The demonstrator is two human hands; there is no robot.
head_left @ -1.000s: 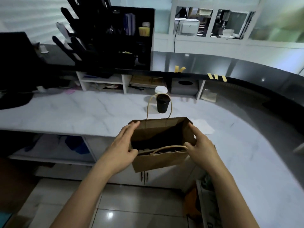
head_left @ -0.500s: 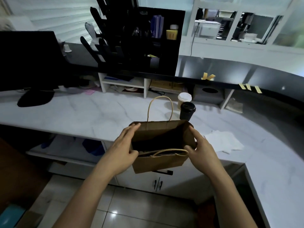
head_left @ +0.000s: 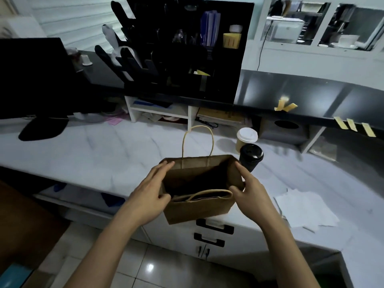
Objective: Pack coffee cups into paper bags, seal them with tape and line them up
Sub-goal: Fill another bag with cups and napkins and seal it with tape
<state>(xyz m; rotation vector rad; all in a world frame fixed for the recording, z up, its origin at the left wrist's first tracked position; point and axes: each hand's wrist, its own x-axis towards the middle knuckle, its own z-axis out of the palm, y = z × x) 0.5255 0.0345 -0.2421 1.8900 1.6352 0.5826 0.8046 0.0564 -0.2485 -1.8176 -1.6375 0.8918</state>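
1. While the worktop point(head_left: 87, 154) carries the cups, the bag point(head_left: 197, 208) is held in the air at its near edge, mouth open and facing up, long axis running left to right between the two hands.
2. At the left end of the bag, the left hand point(head_left: 149, 196) grips the wall, with its fingers point(head_left: 164, 167) along the outside and the thumb inside the mouth.
3. At the other end, the right hand point(head_left: 252, 193) grips in the same way, fingers point(head_left: 242, 170) along the outside.
4. Just beyond the right fingers stands the black cup point(head_left: 250, 156), upright and lidded, near the far right corner of the bag.
5. Behind it, touching or nearly so, stands the white-lidded cup point(head_left: 246, 139).
6. I judge the right hand is the nearer one to take the black cup, while the left keeps the bag open.
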